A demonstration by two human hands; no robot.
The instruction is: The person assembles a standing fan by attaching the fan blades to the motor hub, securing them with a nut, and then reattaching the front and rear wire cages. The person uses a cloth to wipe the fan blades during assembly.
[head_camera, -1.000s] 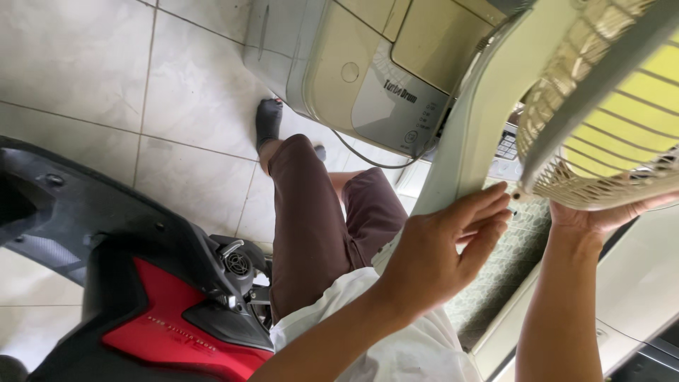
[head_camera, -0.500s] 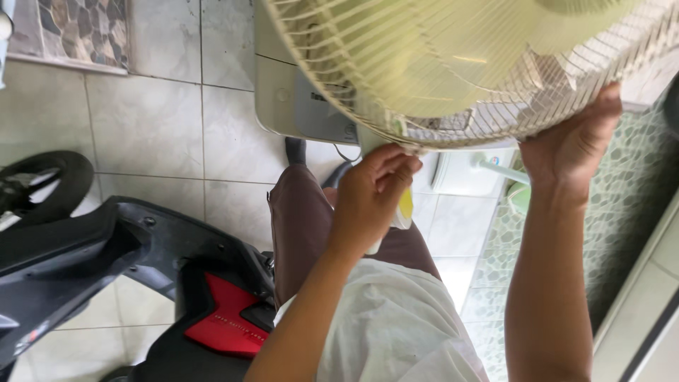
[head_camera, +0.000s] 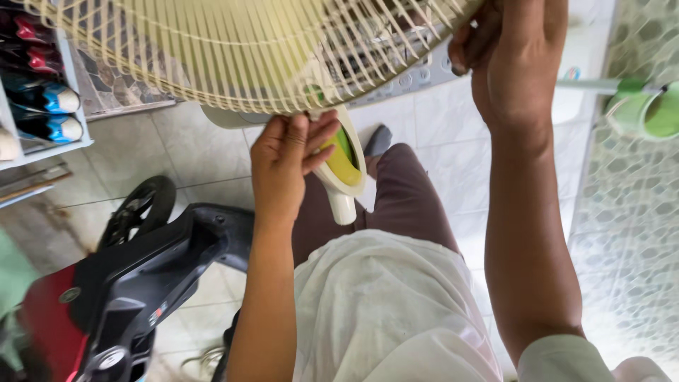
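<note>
**Fan grille held overhead, both hands on it**

Fan grille (head_camera: 240, 49), cream wire, fills the top of the head view, lying above and ahead of both hands, its face spreading left to right across the frame. The left hand (head_camera: 286, 166) sits at the bottom edge of the cage, fingers pinched together around the neck piece (head_camera: 343, 170), a cream stem with a yellow and green panel that hangs down from the grille. The right hand (head_camera: 516, 64) is higher and further right, curled over the rim of the cage, gripping it; the exact finger hold is partly hidden by the wires. The two hands are well apart, the left one nearer the stem, the right one nearer the outer rim.

Below, the person's maroon trousers (head_camera: 403, 205) and white shirt (head_camera: 382, 311) show over pale floor tiles (head_camera: 184, 148). A black and red scooter (head_camera: 127, 283) stands at lower left. At the left edge a white shelf (head_camera: 67, 99) holds shoes with blue, white and red toes. A green plastic cup (head_camera: 640, 110) hangs at the right, beside a pebble-patterned surface (head_camera: 636, 233).
</note>
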